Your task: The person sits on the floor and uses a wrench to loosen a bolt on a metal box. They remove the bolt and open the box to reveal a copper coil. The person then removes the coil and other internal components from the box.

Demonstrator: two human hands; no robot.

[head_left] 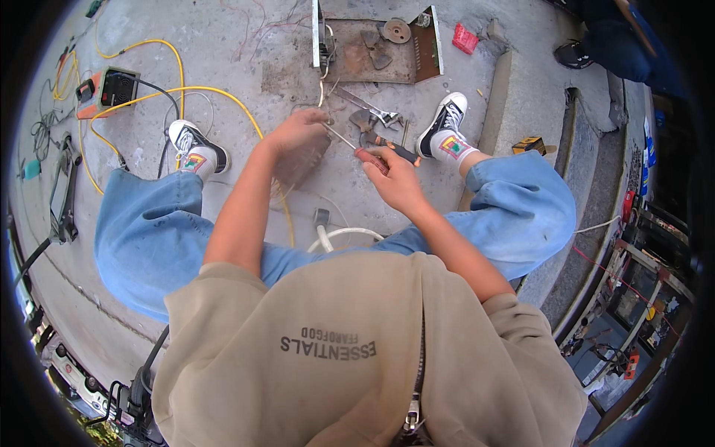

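In my right hand (395, 181) is a screwdriver (370, 159), the fingers closed around its red handle. Its thin metal shaft slants up and left toward my left hand (300, 132). Below that hand hangs a brownish boxy part (304, 162), which the hand seems to grip. Motion smears both, so the part's kind is unclear. On the ground just beyond my right hand lie an adjustable wrench (370, 105), a dark bladed piece (363, 121) and a tool with a black and orange handle (402, 151).
Ahead stands an open rusty metal housing (372, 73) with a round disc (396, 30) inside. A yellow hose (223, 94) and an orange machine (108, 91) are at left. A concrete step (514, 104) runs along the right, near a small yellow box (529, 144). Another person's shoe (573, 54) shows at far right.
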